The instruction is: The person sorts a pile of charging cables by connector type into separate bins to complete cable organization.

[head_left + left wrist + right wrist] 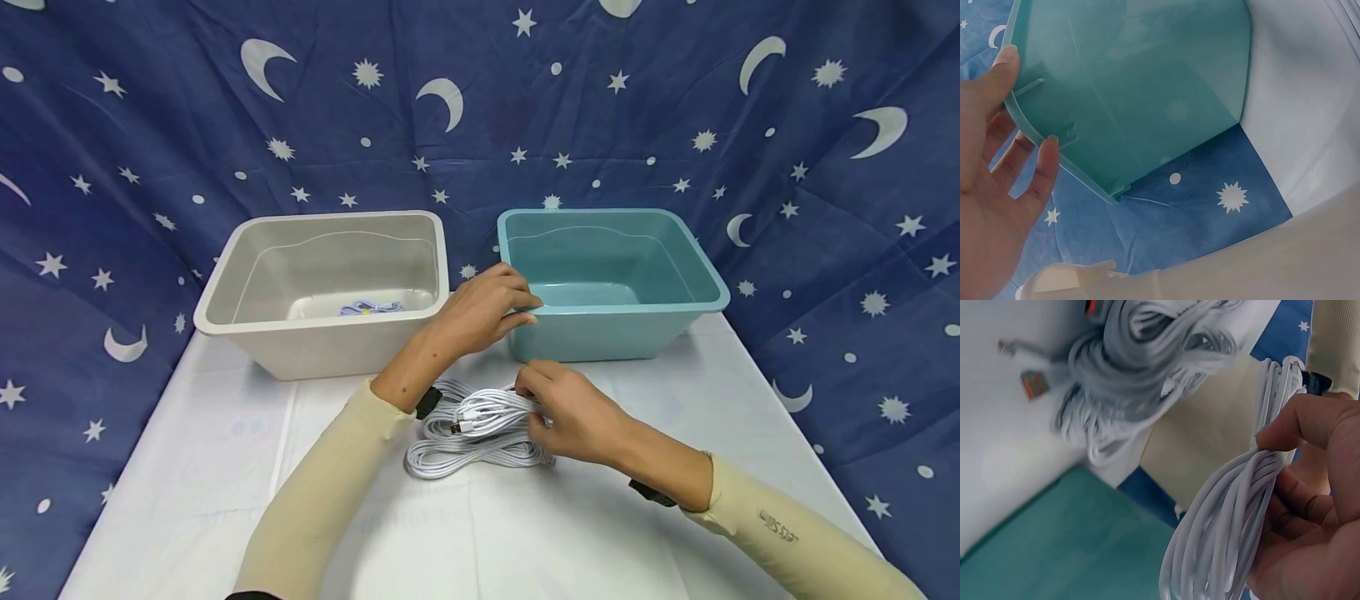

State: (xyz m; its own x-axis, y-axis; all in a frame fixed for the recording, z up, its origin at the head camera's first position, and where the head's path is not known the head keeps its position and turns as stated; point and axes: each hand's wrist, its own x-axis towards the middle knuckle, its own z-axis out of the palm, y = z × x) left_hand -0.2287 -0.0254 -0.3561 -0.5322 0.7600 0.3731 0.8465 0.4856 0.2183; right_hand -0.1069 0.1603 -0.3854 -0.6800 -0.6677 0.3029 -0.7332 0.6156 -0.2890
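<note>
My left hand [486, 310] is at the near left corner of the teal bin [615, 333]. In the left wrist view its thumb and fingers grip the bin's rim [1025, 128]. My right hand [577, 412] pinches a coiled bundle of white cable [495, 410], held over more coiled white cables [442, 458] on the table. The right wrist view shows the held cable [1229, 512] between thumb and fingers, its loops hanging from the grip. Other cable coils [1135, 375], with metal plugs beside them, are blurred behind.
A light grey bin [322, 346] stands at the back left, with a small bundle of pale purple cable [371, 308] inside. White cloth [525, 533] covers the table. A blue curtain [495, 108] with moons and stars hangs right behind both bins.
</note>
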